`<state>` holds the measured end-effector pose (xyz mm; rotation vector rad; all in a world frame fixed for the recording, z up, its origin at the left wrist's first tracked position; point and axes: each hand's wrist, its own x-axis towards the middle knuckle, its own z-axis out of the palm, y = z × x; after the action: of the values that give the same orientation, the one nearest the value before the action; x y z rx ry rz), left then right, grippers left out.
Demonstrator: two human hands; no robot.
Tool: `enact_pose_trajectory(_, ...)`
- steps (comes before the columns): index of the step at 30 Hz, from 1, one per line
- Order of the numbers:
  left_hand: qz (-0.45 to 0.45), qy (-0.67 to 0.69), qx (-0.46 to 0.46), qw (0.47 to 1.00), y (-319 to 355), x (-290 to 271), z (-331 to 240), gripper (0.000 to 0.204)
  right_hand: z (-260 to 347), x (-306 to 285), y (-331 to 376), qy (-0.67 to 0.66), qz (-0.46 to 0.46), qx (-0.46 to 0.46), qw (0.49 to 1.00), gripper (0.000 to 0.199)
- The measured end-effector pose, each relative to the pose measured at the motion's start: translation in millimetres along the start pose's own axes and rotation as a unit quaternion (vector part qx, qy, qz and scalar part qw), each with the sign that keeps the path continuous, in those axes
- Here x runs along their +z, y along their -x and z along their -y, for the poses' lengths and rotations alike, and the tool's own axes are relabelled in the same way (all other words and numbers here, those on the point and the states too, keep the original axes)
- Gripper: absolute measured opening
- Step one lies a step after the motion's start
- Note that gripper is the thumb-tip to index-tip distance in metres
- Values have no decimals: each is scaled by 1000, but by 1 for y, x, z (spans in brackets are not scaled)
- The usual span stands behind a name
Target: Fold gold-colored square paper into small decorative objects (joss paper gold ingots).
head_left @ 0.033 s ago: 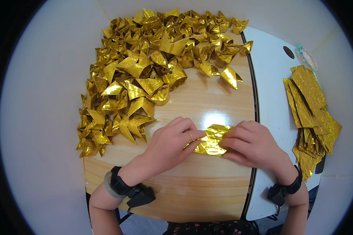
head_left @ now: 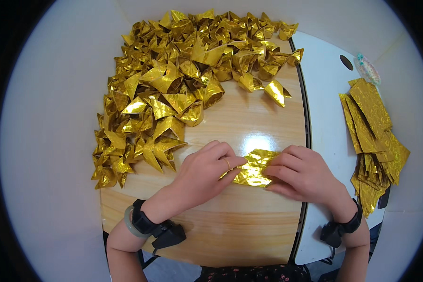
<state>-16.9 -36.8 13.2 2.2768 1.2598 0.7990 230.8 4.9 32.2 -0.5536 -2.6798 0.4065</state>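
A sheet of shiny gold foil paper (head_left: pixel 254 168), partly folded, lies on the wooden table in front of me. My left hand (head_left: pixel 210 168) pinches its left edge between thumb and fingers; a thin ring is on one finger. On the opposite edge, the bent fingers of my right hand (head_left: pixel 300 174) grip the paper, and the right fingertips partly cover it. Creases run across the bright surface between both hands. To the left and beyond, a large heap of folded gold paper ingots (head_left: pixel 167 80) spreads over the table, with one ingot (head_left: pixel 277 93) at its right edge.
A stack of flat gold paper sheets (head_left: pixel 369 117) is fanned out on the white table (head_left: pixel 326 113) at the right. Behind it sits a small pale, multicoloured round item (head_left: pixel 369 69). A dark gap separates the white table from the wooden table (head_left: pixel 211 235). Pale walls enclose the sides.
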Motion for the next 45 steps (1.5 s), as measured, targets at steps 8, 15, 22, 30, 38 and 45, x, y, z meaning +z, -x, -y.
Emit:
enact_pose_trajectory(8,38,-61,95,993,-9,-12,-5,37,-8,0,8,84,-35,-17,996,25)
enact_pose_trajectory(15,2,-107,142,984,-4,-8,-4,35,-5,-1,6,31,-26,26,999,29)
enact_pose_trajectory(22,-38,-61,84,994,0,-2,-6,35,-6,6,6,-42,-84,100,991,28)
enact_pose_trajectory(30,-39,16,-36,998,5,4,-18,20,5,7,0,-92,-85,243,962,19)
enact_pose_trajectory(38,-31,53,-86,994,5,6,-22,14,5,10,-8,-10,-73,213,974,16)
enact_pose_trajectory(45,-15,17,-60,998,8,8,-18,17,7,15,-10,-17,-70,248,966,21)
